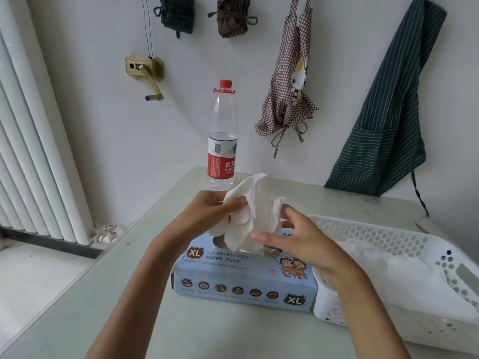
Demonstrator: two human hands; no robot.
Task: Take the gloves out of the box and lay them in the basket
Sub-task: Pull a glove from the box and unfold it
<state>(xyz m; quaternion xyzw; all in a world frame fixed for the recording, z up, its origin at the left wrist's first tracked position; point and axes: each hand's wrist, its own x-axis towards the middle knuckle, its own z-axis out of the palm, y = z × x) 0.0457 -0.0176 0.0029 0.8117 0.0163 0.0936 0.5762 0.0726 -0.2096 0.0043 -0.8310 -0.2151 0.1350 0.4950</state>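
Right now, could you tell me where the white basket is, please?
In the head view the white perforated basket sits on the table at the right, directly beside the blue glove box, below the hanging green striped apron.

White glove point(255, 203); pale blue box point(243, 278) with dark XL marks; white perforated basket point(404, 239); clear bottle point(222, 136) with red cap and label; brown checked apron point(287, 81); green striped apron point(388, 112); seemingly pale green table point(181, 330).
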